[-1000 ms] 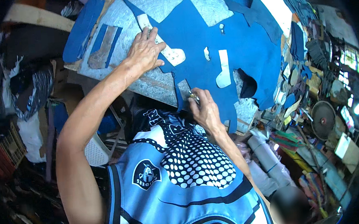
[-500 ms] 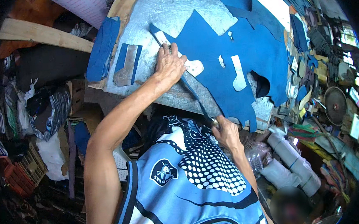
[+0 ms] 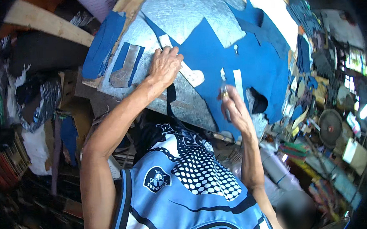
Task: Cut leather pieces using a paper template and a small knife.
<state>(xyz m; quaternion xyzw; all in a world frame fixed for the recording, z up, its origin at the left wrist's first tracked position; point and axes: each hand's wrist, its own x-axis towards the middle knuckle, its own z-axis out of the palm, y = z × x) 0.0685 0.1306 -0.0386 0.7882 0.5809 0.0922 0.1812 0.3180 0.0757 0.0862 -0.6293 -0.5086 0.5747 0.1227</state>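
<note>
My left hand (image 3: pixel 165 67) lies over a long white template (image 3: pixel 195 77), fingers bent and pressing down on it. Both ends of the template show beyond the hand. Under it is a large blue sheet (image 3: pixel 204 43) with a jagged outline, spread on the metal-topped table (image 3: pixel 180 6). A narrow dark strip (image 3: pixel 171 99) hangs from below my left palm past the table edge. My right hand (image 3: pixel 236 108) is closed around a small knife (image 3: pixel 224 93) with a brass-coloured collar, above the sheet's right part. Its blade is blurred.
Another white template (image 3: pixel 238 77) lies right of the knife. A stack of blue pieces (image 3: pixel 104 45) and a grey template (image 3: pixel 130 65) on blue material are at the table's left. A round fan (image 3: pixel 331 128) stands among clutter at right; a wooden beam (image 3: pixel 49 24) crosses the upper left.
My right hand has risen with the knife from the table's near edge to above the blue sheet. The dark strip now hangs below my left hand, which stays on the template.
</note>
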